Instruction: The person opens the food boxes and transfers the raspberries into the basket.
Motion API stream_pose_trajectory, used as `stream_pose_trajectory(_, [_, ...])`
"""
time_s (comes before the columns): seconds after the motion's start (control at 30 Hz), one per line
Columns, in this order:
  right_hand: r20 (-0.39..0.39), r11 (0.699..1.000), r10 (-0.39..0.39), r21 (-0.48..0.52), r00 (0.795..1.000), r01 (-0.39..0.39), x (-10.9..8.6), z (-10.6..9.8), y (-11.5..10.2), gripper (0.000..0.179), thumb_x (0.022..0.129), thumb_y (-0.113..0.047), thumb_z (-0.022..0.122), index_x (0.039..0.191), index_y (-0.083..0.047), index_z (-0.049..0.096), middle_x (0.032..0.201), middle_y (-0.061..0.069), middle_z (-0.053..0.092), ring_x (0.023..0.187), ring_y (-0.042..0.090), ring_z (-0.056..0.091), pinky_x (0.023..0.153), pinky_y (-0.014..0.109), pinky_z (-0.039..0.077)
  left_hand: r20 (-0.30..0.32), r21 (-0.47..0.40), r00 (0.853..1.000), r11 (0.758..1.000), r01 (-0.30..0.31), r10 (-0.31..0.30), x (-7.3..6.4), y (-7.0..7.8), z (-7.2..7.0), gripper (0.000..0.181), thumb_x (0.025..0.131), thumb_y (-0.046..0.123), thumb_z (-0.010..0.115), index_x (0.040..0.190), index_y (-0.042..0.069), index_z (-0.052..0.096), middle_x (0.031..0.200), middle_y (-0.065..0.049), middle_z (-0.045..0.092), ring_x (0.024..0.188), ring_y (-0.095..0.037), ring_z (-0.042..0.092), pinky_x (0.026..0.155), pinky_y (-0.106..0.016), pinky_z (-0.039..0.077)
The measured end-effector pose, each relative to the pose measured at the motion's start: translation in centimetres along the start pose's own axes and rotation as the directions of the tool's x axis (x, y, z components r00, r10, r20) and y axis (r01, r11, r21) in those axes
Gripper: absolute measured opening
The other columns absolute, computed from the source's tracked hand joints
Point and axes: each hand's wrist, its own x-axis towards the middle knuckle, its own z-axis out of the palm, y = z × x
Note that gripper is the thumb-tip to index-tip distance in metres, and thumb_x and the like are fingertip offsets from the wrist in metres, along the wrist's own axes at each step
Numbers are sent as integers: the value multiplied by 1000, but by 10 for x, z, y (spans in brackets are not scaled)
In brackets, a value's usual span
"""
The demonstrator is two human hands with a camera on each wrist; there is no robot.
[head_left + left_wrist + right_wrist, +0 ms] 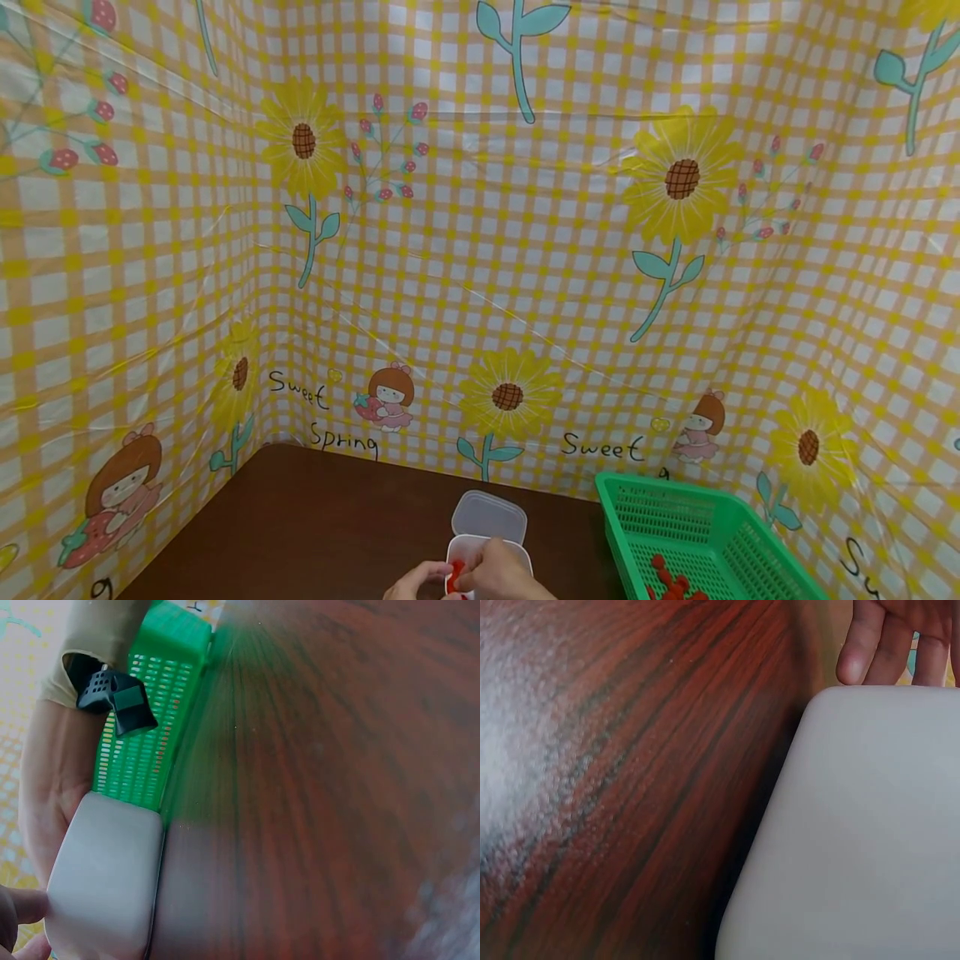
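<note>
A white plastic box [468, 546] sits at the table's front, its translucent lid [487, 517] folded open at the back. My right hand [504, 575] reaches over it with fingers bent, pinching a small red piece [456, 573] near the left rim. My left hand [416, 581] is at the box's left side, fingertips right at the rim beside the red piece. The left wrist view has fingers [26, 906] against the box wall [109, 870]. In the right wrist view, left-hand fingers [889, 649] hang fairly straight behind the box [862, 825]; whether they grip anything I cannot tell.
A green slotted basket [613, 533] stands at the right, with several small red pieces [675, 587] in it. The dark brown table [337, 517] backs onto a checked, flowered cloth [465, 275]. The right forearm wears a beige sleeve [105, 630] and a black camera [120, 701].
</note>
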Motion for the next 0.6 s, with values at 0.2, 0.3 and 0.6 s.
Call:
stream_pose_trajectory(0.2, [-15, 999, 10, 32, 1000, -10, -3, 2, -5, 21, 66, -15, 79, 57, -7, 61, 50, -4, 51, 49, 12, 44, 46, 25, 34, -38, 64, 998, 997, -50, 52, 0, -2, 2, 35, 78, 47, 69, 101, 21, 65, 94, 7, 68, 83, -1, 59, 69, -25, 45])
stream_pose_trajectory(0.3, [-20, 999, 10, 32, 1000, -9, -4, 2, -5, 22, 66, -15, 78, 57, -7, 60, 50, -5, 49, 50, 12, 44, 46, 25, 34, -55, 71, 996, 995, -69, 73, 0, -2, 2, 35, 77, 48, 69, 101, 22, 65, 93, 8, 68, 83, 0, 59, 69, -25, 45])
stream_pose_trajectory(0.6, [-8, 999, 15, 39, 1000, -15, -5, 3, -6, 24, 67, -12, 77, 55, -5, 58, 49, -5, 47, 49, 13, 43, 46, 26, 34, -51, 67, 996, 996, -63, 66, 0, -4, 3, 35, 78, 48, 69, 100, 21, 65, 92, 8, 68, 83, 0, 59, 69, -25, 45])
